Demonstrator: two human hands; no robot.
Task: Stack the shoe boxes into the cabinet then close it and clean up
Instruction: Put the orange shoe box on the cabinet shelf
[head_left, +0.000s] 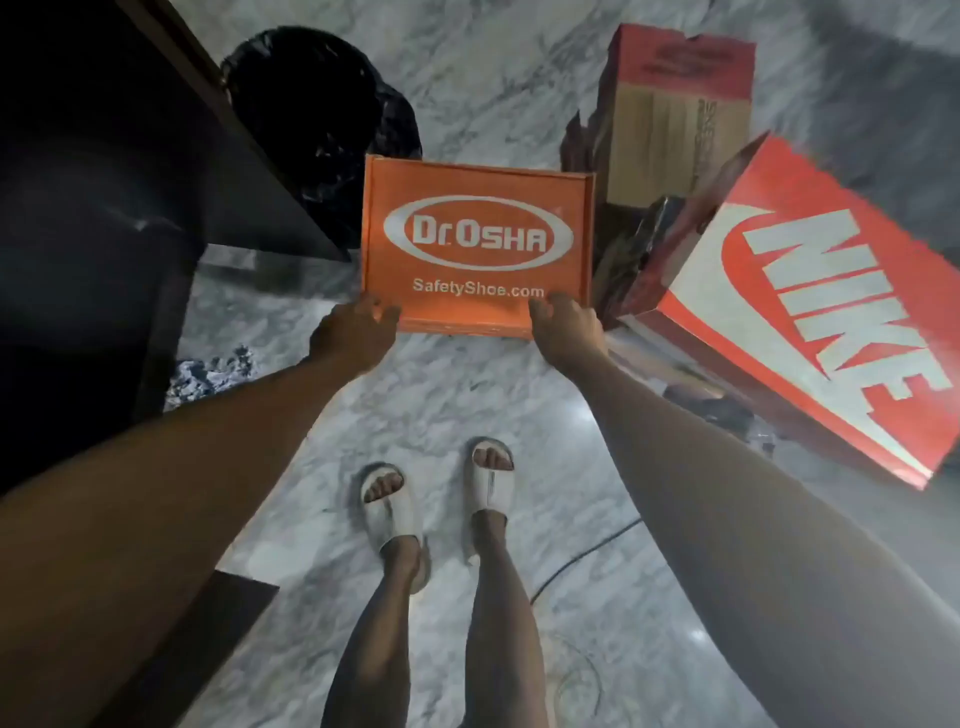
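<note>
both hands, left hand and right hand, grip orange shoe box by its near edge, likely mid-carry; next swing it left toward dark cabinet

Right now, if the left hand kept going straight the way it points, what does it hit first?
Nothing new: the left hand already grips the near left corner of the orange box. Pushed on, it would only drive that box ahead, probably toward the black bag behind it. Depth there is unclear.
</note>
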